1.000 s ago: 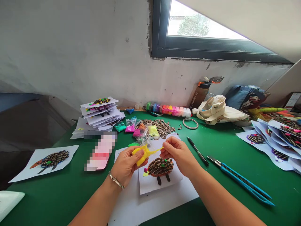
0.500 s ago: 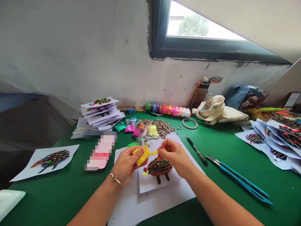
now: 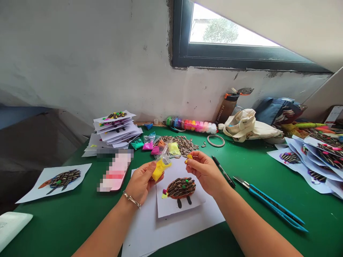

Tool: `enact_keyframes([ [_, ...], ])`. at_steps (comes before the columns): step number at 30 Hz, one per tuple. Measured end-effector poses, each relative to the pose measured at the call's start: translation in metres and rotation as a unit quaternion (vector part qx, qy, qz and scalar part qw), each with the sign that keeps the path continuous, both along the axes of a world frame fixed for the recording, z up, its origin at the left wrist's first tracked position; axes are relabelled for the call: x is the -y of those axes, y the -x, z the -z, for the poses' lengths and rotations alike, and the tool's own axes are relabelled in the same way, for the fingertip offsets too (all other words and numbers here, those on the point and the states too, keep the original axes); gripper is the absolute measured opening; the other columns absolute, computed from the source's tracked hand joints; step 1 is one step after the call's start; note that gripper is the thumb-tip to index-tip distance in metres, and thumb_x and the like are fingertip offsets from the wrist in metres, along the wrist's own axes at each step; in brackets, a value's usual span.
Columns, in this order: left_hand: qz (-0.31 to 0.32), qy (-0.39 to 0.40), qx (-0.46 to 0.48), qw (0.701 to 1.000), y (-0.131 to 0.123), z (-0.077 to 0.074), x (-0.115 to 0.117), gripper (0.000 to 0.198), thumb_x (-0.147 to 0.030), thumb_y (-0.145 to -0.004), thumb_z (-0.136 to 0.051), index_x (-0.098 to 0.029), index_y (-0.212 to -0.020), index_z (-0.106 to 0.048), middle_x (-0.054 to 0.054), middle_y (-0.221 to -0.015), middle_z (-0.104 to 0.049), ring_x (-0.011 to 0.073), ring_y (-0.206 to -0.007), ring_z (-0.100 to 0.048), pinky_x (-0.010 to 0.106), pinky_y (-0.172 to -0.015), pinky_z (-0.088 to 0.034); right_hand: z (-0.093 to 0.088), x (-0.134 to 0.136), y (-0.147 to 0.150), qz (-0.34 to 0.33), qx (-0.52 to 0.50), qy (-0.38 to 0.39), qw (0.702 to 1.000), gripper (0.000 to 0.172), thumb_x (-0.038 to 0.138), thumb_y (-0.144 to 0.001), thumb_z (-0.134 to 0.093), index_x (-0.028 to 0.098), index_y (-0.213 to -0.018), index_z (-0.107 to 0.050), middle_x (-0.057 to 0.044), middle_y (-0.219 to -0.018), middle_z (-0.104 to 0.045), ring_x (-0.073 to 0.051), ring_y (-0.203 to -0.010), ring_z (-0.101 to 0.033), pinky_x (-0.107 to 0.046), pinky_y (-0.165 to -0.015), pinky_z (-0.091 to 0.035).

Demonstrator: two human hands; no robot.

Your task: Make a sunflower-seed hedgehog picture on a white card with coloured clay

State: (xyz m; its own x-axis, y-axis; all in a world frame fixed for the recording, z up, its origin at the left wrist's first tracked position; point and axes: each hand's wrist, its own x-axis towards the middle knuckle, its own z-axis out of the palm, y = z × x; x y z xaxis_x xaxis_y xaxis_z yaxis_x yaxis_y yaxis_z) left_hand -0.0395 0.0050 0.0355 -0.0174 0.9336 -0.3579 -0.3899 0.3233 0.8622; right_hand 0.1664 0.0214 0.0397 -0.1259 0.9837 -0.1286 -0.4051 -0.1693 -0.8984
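My left hand (image 3: 142, 179) grips a lump of yellow modelling clay (image 3: 158, 170) in a small clear bag. Between the thumb and fingertips of my right hand (image 3: 201, 170) is a small pinch of the same clay (image 3: 188, 158). The two pieces are apart. Below both hands lies a picture card (image 3: 171, 211) with a bird-like figure (image 3: 182, 188) made of striped sunflower seeds, with green dots, dark legs and a magenta and yellow head end. Larger white sheets (image 3: 150, 235) are under the card.
Behind my hands are loose sunflower seeds (image 3: 184, 144) and bagged clay (image 3: 148, 143). A black pen (image 3: 223, 171) and blue tweezers (image 3: 276, 203) lie right, near a tape ring (image 3: 215, 140). Stacked seed pictures (image 3: 115, 132) and a bird picture (image 3: 60, 182) are left; a bottle (image 3: 226, 107) stands behind.
The stretched yellow clay has come apart. My right hand has moved slightly right and up with a small piece, while my left keeps the bagged lump and has shifted slightly left.
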Motion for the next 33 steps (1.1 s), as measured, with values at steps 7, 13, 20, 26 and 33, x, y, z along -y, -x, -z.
enact_keyframes([
  [7,-0.037,-0.031,-0.107,0.993,0.008,0.004,-0.014,0.055,-0.023,-0.073,-0.07,-0.016,-0.125,-0.053,0.008,-0.106,-0.068,0.0144,-0.088,-0.064,0.023,-0.078,-0.052,0.001,-0.003,-0.003,-0.003,0.045,-0.023,0.999,0.024,0.029,-0.069,-0.074,0.017,-0.085,-0.06,0.001,-0.07,-0.062,-0.01,-0.057,-0.056,-0.025,-0.059,-0.043],
  [13,0.039,-0.12,-0.407,0.905,0.014,0.003,-0.033,0.055,-0.035,-0.075,-0.063,-0.015,-0.125,-0.054,0.011,-0.106,-0.068,0.0245,-0.092,-0.064,0.039,-0.084,-0.05,0.002,-0.003,-0.005,-0.023,0.023,-0.026,0.999,0.024,0.036,-0.073,-0.071,0.017,-0.084,-0.061,-0.001,-0.07,-0.064,-0.009,-0.055,-0.055,-0.024,-0.056,-0.042],
  [20,-0.068,-0.273,-0.436,0.855,-0.021,-0.024,-0.012,0.038,-0.03,-0.073,-0.066,-0.02,-0.11,-0.066,0.008,-0.123,-0.061,0.0272,-0.119,-0.05,0.041,-0.106,-0.034,-0.002,0.001,-0.002,-0.042,0.027,-0.029,0.998,0.025,0.037,-0.073,-0.07,0.016,-0.084,-0.063,-0.001,-0.067,-0.062,-0.009,-0.054,-0.053,-0.023,-0.054,-0.041],
  [26,0.127,-0.081,0.021,0.988,-0.057,-0.021,0.007,0.038,-0.039,-0.072,-0.071,-0.011,-0.098,-0.07,0.012,-0.091,-0.072,0.0233,-0.084,-0.068,0.036,-0.08,-0.054,-0.005,0.014,0.013,-0.042,0.192,-0.172,0.965,0.014,0.027,-0.079,-0.06,0.023,-0.088,-0.07,-0.002,-0.083,-0.068,-0.017,-0.076,-0.061,-0.03,-0.07,-0.048],
  [33,0.096,-0.006,0.074,0.993,-0.051,-0.005,0.006,0.031,-0.028,-0.065,-0.079,-0.012,-0.092,-0.072,0.01,-0.085,-0.073,0.021,-0.083,-0.069,0.027,-0.075,-0.055,0.0,0.016,0.018,-0.076,0.421,-0.29,0.856,0.03,0.01,-0.084,-0.043,0.025,-0.088,-0.067,-0.001,-0.082,-0.067,-0.014,-0.075,-0.058,-0.025,-0.068,-0.043],
])
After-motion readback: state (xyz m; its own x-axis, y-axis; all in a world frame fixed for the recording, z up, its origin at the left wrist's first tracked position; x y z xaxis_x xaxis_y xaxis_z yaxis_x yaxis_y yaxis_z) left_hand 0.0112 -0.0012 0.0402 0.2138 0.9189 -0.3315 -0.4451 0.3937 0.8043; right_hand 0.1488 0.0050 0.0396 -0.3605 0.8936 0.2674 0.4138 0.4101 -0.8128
